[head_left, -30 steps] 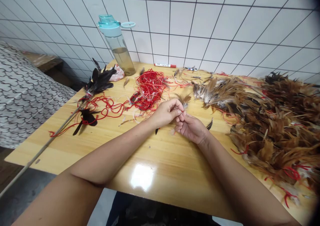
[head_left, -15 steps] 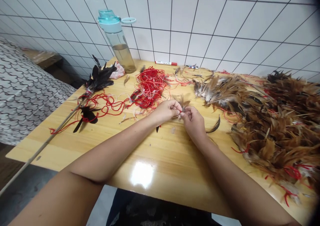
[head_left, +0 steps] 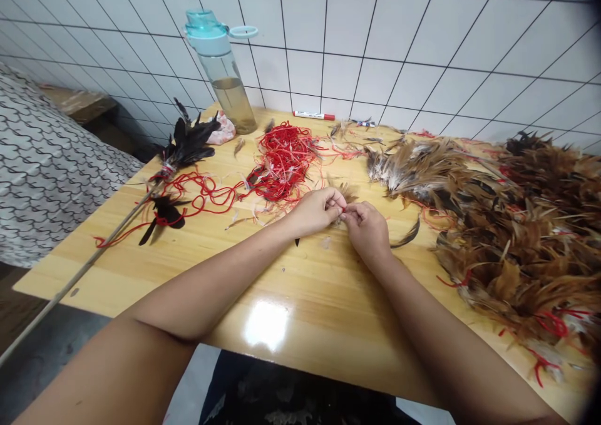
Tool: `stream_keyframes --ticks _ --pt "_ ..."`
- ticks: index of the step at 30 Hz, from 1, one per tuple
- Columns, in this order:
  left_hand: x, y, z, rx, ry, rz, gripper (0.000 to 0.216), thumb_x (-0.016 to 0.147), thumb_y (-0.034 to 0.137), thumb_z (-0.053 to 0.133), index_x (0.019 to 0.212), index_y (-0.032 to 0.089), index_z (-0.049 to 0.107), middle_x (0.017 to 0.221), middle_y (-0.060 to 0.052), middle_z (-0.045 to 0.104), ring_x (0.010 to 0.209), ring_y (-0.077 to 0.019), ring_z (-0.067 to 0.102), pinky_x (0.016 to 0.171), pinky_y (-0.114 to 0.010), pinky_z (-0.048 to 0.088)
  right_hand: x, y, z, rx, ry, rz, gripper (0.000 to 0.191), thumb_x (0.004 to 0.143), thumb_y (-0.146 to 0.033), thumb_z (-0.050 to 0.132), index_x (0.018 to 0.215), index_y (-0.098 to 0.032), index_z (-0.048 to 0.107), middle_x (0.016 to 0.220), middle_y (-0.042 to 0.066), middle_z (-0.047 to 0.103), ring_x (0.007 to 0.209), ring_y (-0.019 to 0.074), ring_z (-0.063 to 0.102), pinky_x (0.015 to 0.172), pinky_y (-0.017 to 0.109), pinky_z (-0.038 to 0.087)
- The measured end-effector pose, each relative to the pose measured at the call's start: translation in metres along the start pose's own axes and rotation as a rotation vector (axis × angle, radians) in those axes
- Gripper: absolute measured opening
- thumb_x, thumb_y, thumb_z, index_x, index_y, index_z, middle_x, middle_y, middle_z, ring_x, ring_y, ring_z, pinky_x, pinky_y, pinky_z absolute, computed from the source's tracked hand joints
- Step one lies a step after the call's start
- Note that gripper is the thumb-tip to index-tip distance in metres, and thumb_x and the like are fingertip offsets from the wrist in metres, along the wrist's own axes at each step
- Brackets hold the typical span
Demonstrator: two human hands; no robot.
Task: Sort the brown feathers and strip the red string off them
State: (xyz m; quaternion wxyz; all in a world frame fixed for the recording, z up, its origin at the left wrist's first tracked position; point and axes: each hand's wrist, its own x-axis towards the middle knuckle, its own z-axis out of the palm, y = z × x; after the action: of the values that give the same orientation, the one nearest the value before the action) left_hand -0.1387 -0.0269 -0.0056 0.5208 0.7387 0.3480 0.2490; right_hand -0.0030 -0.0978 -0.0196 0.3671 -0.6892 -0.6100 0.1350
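Note:
Over the middle of the table, my left hand (head_left: 319, 211) and my right hand (head_left: 369, 228) meet fingertip to fingertip. Both are closed in a pinch around a small bunch of brown feathers (head_left: 346, 192), whose tips show behind the fingers. A speck of red, perhaps thread, appears between the fingertips; most of the grip is hidden. A tangled heap of red string (head_left: 284, 162) lies just beyond my left hand. Beside my right wrist is a single dark curved feather (head_left: 407, 234).
Brown feather bundles (head_left: 511, 243) tied with red string cover the table's right side. On the left lies a wooden stick (head_left: 89, 262) with black feathers (head_left: 190, 140) at its end. A water bottle (head_left: 230, 93) and a red-capped marker (head_left: 313, 116) are near the tiled wall.
My hands stay pinched together and have shifted very slightly to the right in view. The whole view has moved a little; nothing on the table has been displaced.

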Motion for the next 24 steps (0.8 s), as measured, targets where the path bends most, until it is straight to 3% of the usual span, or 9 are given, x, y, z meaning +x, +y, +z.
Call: stream_keyframes --ticks 8,17,24 --pt "0.0 -0.005 0.002 -0.146 -0.004 0.094 0.017 0.073 0.008 0.058 0.087 0.014 0.05 0.072 0.003 0.052 0.062 -0.0044 0.049 0.059 -0.017 0.04 0.002 0.002 -0.001 -0.054 -0.013 -0.013 0.013 0.082 -0.023 0.054 0.08 -0.02 0.066 0.079 0.004 0.062 0.079 0.0196 0.057 0.068 0.03 0.041" --pt "-0.003 -0.005 0.007 -0.017 0.128 0.022 0.013 0.075 0.012 0.058 0.088 0.015 0.056 0.075 0.001 0.059 0.066 -0.0069 0.054 0.063 -0.019 0.042 0.001 -0.004 -0.004 -0.195 -0.114 0.081 0.014 0.084 -0.027 0.052 0.088 -0.022 0.065 0.089 0.005 0.064 0.082 0.0196 0.057 0.065 0.029 0.037" --pt "-0.007 0.0 0.008 0.061 0.153 0.022 0.008 0.077 0.013 0.054 0.08 0.015 0.06 0.072 0.001 0.061 0.067 -0.008 0.055 0.064 -0.02 0.041 0.001 -0.009 -0.004 -0.289 -0.166 0.109 0.018 0.087 -0.029 0.049 0.091 -0.023 0.065 0.094 0.006 0.065 0.084 0.0198 0.058 0.063 0.029 0.035"
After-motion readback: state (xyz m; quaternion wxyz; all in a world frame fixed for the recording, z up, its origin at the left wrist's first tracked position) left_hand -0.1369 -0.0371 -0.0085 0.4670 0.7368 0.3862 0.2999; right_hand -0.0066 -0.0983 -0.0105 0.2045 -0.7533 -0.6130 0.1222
